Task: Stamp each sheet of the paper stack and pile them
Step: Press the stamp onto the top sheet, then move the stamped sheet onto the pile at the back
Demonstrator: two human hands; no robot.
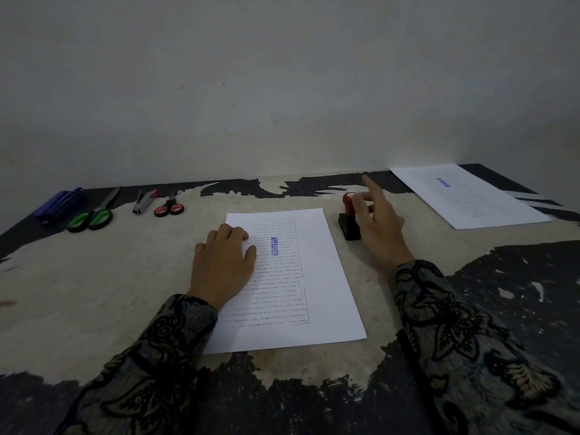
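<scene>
Paper (317, 277) lies at the middle of the frame on the bench (94, 277), its top sheet already carrying a blue APPROVED mark (274, 247). I cannot tell how many sheets lie under it. My left hand (224, 262) rests on its left half, fingers loosely curled with the tips pressing the sheet down, gripping nothing. My right hand (375, 224) is just right of the paper, around the stamp (349, 219): thumb and some fingers are curled round its red knob while the index finger sticks up free. The stamp's black base stands on the bench, apart from the paper's edge.

In the upper right of the frame lies the stamped pile (470, 196), its top sheet also marked blue, well apart from the working sheet.

I judge the sheet to be light, thin and floppy, likely to slide on the worn bench and to crease if pinched hard. It should be taken at an edge or corner, lifted gently and carried flat to the pile. The stamp looks rigid and small, best held by the knob.

Along the upper left lie green-handled scissors (91, 216), red-handled scissors (169, 208), a staple remover (142, 200) and a blue object (59, 204) I cannot identify.
</scene>
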